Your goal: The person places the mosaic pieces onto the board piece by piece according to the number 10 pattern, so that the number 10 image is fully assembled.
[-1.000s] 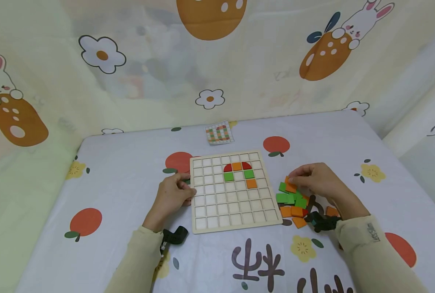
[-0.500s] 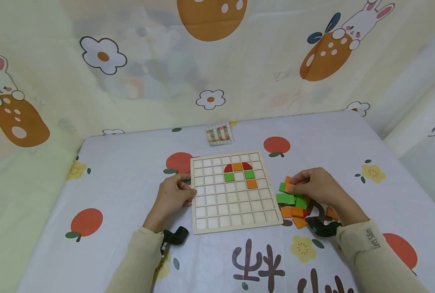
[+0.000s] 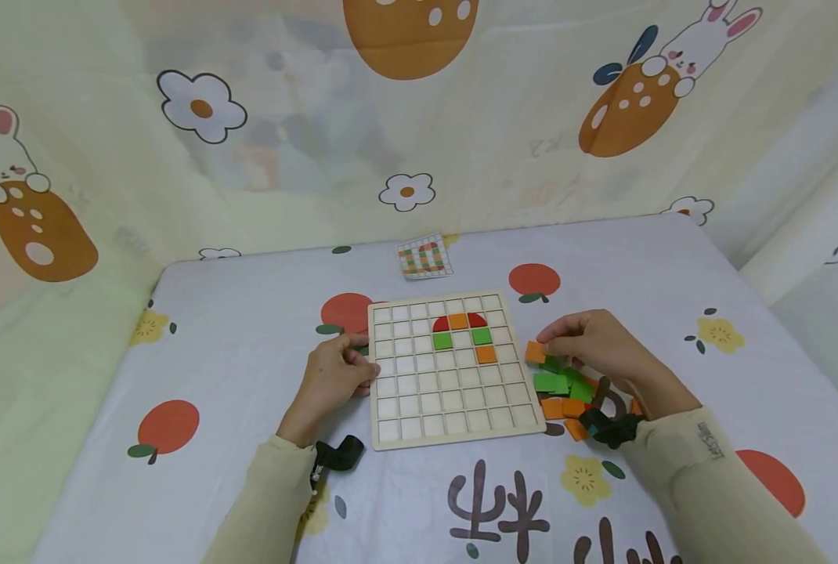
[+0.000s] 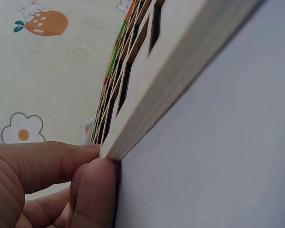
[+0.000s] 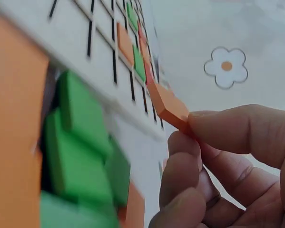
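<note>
A wooden grid board lies on the table, with red, orange and green tiles set in cells of its upper right part. My left hand holds the board's left edge; in the left wrist view the thumb and index finger are against its rim. Between thumb and fingertips, my right hand pinches an orange square tile by one corner. That tile is just off the board's right edge, over the upper end of a loose tile pile.
Loose green tiles and orange tiles lie heaped right of the board, partly under the right wrist. A small card printed with a coloured grid lies behind the board. A patterned curtain hangs at the table's back.
The right hand has lifted the orange tile from the pile and moved it left toward the board. The left hand has stayed at the board's edge.
</note>
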The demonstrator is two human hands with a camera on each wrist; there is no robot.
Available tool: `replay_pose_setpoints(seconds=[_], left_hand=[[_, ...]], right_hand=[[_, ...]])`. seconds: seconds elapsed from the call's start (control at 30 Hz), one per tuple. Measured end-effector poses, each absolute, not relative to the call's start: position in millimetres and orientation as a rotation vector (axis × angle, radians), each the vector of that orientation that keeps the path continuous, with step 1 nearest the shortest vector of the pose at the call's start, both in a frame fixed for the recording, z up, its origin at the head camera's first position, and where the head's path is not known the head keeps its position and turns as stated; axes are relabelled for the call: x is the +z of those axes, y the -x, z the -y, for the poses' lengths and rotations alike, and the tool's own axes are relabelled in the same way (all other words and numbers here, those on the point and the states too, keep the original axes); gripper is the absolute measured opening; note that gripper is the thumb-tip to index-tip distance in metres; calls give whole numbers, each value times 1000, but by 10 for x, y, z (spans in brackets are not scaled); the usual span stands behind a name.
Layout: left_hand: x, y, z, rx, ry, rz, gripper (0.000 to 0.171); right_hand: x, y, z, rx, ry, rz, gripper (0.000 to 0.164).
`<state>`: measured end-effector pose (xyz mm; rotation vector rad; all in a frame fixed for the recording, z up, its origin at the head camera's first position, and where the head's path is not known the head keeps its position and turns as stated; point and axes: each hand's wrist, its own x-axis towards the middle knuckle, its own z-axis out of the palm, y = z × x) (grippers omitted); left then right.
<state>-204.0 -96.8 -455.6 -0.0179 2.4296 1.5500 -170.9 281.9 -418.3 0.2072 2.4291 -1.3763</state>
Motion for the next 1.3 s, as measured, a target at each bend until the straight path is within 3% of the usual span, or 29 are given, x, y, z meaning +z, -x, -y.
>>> replay_pose_setpoints(seconds=[1.3], left_hand=[[-4563,2044,977,1555,19,-2440,50]], right_hand=[[-4209,2190,-1983,-1472,-17,-2188,15]])
